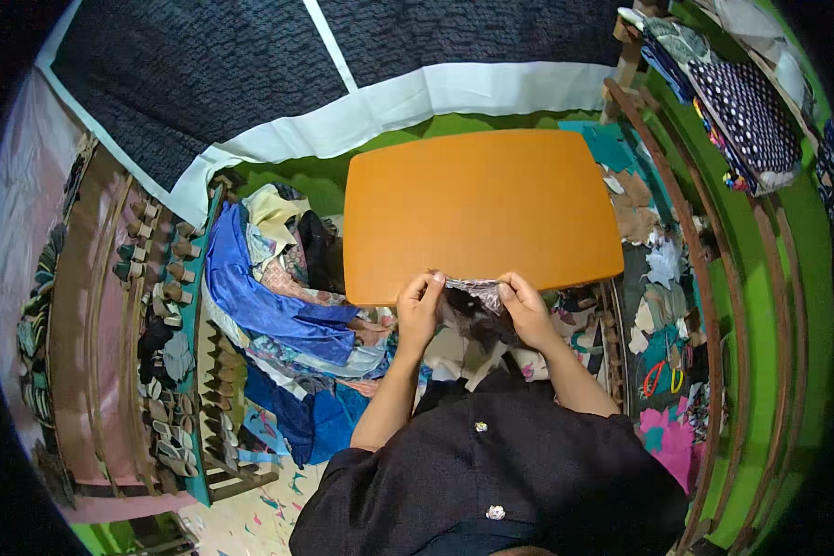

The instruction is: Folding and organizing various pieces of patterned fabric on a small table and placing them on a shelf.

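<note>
Dark cloth (480, 322) hangs at the near edge of the desk (482, 208) in my head view, pinched by the left hand (419, 313) and right hand (528, 318). I'd judge the step as spreading its edge; the next move calls for even tension.

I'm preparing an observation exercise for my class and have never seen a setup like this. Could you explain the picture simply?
There is no robot: a person works with two bare hands. The single picture comes from a wide fisheye camera worn on the head, looking down, so straight edges curve.

The left hand and right hand hold a dark, thin, cloth-like piece with a paler upper edge between them; its exact kind is unclear. They are at the near edge of an orange, smooth-topped table. Left of it lies a heap including shiny blue fabric.
</note>
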The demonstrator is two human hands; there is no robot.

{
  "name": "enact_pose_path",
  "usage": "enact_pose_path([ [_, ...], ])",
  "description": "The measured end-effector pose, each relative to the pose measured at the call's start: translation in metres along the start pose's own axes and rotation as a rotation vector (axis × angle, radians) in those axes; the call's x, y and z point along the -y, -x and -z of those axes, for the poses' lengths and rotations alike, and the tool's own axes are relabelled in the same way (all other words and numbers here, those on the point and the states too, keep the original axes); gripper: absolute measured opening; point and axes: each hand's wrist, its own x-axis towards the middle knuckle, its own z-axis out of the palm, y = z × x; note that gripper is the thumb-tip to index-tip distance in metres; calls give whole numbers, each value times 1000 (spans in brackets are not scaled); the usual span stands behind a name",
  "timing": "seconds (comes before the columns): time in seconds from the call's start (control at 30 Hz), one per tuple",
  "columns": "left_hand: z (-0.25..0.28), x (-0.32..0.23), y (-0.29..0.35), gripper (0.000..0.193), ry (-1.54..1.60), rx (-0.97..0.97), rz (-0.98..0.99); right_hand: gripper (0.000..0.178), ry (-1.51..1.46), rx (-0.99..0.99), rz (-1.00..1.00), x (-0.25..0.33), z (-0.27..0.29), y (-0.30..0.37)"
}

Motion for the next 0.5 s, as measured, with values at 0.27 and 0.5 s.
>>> enact_pose_path([
  [0.27,-38,0,26,27,-155,-114,-310,33,644,-86,185,17,29,31],
  [0.5,-50,-16,42,30,-339,163,-160,11,1027,-302,322,21,64,53],
])
